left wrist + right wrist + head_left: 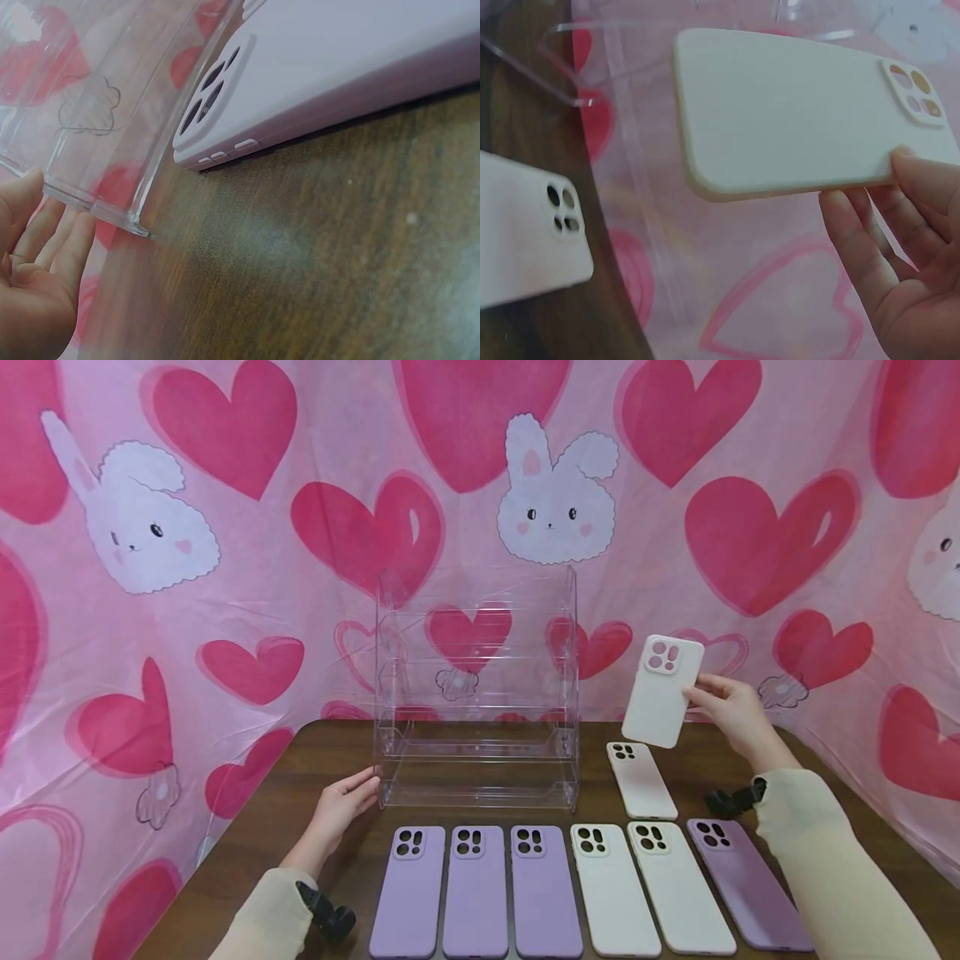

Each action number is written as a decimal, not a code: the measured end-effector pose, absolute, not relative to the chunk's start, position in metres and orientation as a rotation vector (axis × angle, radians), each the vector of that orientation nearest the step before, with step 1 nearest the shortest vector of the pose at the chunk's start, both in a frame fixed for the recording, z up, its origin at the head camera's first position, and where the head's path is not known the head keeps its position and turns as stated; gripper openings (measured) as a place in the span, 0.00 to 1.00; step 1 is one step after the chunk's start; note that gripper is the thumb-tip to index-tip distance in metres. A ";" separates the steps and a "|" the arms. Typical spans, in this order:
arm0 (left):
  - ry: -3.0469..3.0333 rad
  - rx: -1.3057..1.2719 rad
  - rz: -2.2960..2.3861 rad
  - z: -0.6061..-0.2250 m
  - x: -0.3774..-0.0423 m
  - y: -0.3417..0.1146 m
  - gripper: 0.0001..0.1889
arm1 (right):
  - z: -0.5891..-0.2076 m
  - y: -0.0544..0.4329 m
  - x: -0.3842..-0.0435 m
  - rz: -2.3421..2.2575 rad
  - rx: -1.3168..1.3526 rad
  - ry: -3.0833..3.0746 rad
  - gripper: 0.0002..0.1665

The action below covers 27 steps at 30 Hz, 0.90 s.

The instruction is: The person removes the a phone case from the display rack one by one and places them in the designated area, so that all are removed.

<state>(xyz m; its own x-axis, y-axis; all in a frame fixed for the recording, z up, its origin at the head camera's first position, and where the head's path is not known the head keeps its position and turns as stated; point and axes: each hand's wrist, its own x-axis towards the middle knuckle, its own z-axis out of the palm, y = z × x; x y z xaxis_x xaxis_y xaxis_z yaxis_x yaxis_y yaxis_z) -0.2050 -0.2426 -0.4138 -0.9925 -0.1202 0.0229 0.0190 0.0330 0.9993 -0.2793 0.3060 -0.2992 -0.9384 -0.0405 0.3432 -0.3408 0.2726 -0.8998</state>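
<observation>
A clear tiered display rack (476,747) stands at the middle back of the table. My left hand (337,814) touches its lower left side, thumb and fingertips right at the clear edge in the left wrist view. My right hand (735,714) pinches a cream phone case (660,702) by its side edge, thumb on the back face. That case is held up to the right of the rack, camera cutout at the top. Below it another cream case (641,781) lies on the table. The tiers of the rack hold nothing.
Along the front lie three lilac cases (474,893), two cream cases (682,893) and a darker purple case (750,885), partly behind the right sleeve. The brown wooden table (247,868) meets a pink heart-and-rabbit cloth (337,427) behind. Dark straps (326,914) sit on both wrists.
</observation>
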 end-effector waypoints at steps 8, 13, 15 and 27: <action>-2.198 0.109 -2.107 -0.413 -0.204 -0.243 0.24 | -0.314 0.334 -0.278 1.730 0.306 -2.387 0.35; -2.201 0.107 -2.105 -0.413 -0.205 -0.244 0.24 | -0.326 0.351 -0.278 1.641 0.255 -2.498 0.35; -2.197 0.106 -2.107 -0.413 -0.205 -0.244 0.24 | -0.331 0.357 -0.278 1.624 0.243 -2.532 0.35; -2.204 0.111 -2.092 -0.415 -0.205 -0.244 0.24 | -0.352 0.380 -0.277 1.501 0.129 -2.804 0.38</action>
